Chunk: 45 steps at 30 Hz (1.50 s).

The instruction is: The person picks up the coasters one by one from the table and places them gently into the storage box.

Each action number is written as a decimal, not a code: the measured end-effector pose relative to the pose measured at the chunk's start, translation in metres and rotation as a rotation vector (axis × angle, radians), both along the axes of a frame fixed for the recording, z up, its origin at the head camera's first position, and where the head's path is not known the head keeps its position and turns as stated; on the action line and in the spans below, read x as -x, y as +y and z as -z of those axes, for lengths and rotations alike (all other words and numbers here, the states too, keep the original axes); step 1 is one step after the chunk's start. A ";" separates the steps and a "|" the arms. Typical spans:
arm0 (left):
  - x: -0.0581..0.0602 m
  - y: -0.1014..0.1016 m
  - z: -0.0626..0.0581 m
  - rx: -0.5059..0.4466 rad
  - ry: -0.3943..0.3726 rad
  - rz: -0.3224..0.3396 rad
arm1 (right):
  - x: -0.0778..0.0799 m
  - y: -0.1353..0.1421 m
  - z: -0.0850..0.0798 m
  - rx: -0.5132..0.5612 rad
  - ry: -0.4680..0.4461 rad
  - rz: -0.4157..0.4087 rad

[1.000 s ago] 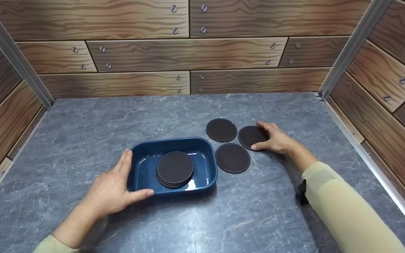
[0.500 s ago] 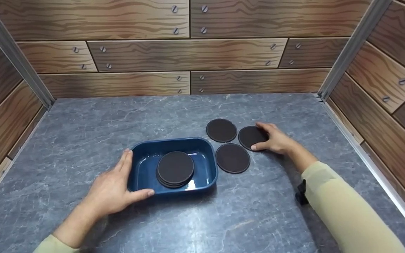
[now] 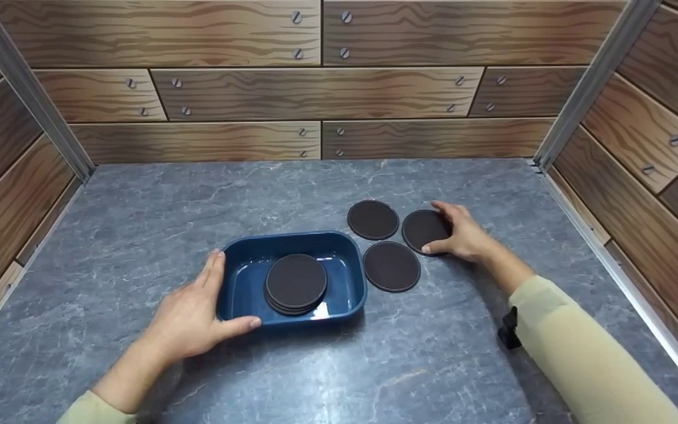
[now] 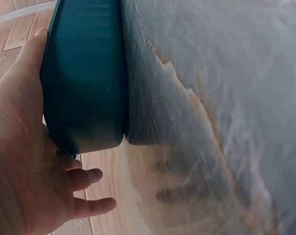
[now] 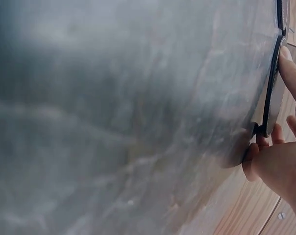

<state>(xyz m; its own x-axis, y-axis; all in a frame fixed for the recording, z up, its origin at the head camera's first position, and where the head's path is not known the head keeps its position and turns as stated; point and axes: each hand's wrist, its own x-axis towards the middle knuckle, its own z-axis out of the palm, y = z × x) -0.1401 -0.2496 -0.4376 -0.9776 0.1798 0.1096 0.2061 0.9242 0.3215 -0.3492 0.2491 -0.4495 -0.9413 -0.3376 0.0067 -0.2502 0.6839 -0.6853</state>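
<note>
In the head view, a dark blue rectangular dish [image 3: 348, 282] holds a short stack of round dark coasters [image 3: 296, 281]. My left hand [image 3: 189, 321] rests against its front left corner, straight fingers along the left side and thumb on the front rim. The left wrist view shows that thumb lying on the dish [image 4: 84, 78] and other fingers off its wall. To the right, my right hand [image 3: 462, 234] grips a coaster [image 3: 423, 231] by its edges between thumb and fingers. In the right wrist view, fingertips reach this coaster's rim [image 5: 273, 88].
Two more coasters lie flat: one [image 3: 373, 219] behind the dish's right corner, another [image 3: 391, 267] close to its right side. The grey marbled tabletop [image 3: 198, 194] is bordered by wood-patterned walls [image 3: 245, 94] with metal corner posts.
Everything in the head view has shifted slightly to the right and down, walls included. Both hands keep their places at the dish and the coaster.
</note>
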 end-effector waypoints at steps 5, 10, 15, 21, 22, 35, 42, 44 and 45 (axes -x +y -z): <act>0.002 0.001 0.001 -0.007 -0.011 0.000 | -0.003 0.001 0.000 -0.039 0.010 0.046; 0.002 0.000 0.002 -0.006 -0.014 -0.002 | -0.003 0.005 -0.001 -0.065 0.030 0.050; 0.001 -0.001 0.002 -0.001 -0.027 -0.010 | -0.006 0.012 -0.004 -0.046 0.027 0.054; 0.000 -0.003 0.001 0.000 -0.013 -0.013 | -0.009 0.022 -0.010 -0.017 0.033 0.057; 0.000 -0.003 0.000 0.000 -0.010 -0.012 | -0.010 0.023 -0.011 -0.009 0.030 0.057; 0.001 0.000 0.000 0.008 -0.011 -0.004 | -0.021 0.038 -0.026 0.143 -0.029 0.084; 0.001 0.000 0.001 0.001 -0.021 -0.007 | -0.024 0.041 -0.031 0.184 -0.036 0.090; 0.001 0.001 0.001 0.002 -0.018 -0.006 | -0.025 0.042 -0.032 0.200 -0.036 0.087; 0.001 0.001 0.001 0.002 -0.017 -0.005 | -0.025 0.042 -0.032 0.206 -0.034 0.084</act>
<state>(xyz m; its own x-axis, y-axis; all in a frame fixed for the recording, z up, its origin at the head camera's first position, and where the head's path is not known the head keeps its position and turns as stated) -0.1416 -0.2491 -0.4388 -0.9801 0.1755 0.0929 0.1964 0.9258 0.3229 -0.3244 0.2906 -0.4177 -0.9670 -0.2524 0.0354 -0.1726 0.5462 -0.8197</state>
